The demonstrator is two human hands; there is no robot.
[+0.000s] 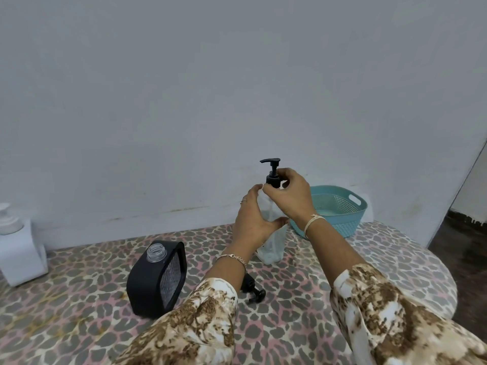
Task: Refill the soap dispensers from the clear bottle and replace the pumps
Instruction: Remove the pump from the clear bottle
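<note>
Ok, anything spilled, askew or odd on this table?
No spill shows. The black dispenser stands with its neck open, and a loose black pump lies on its side on the cloth beside it, partly hidden. That fits a refill under way.

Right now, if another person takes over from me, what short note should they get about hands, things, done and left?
Left hand grips the clear bottle, upright. Right hand pinches the collar of its black pump; tightening or loosening, I cannot tell.
Black dispenser stands to the left, neck open, pump off; the loose pump lies on the table by the left forearm.
Done: unclear, no fill level shows. Left: pump back on the black dispenser, at least.
</note>
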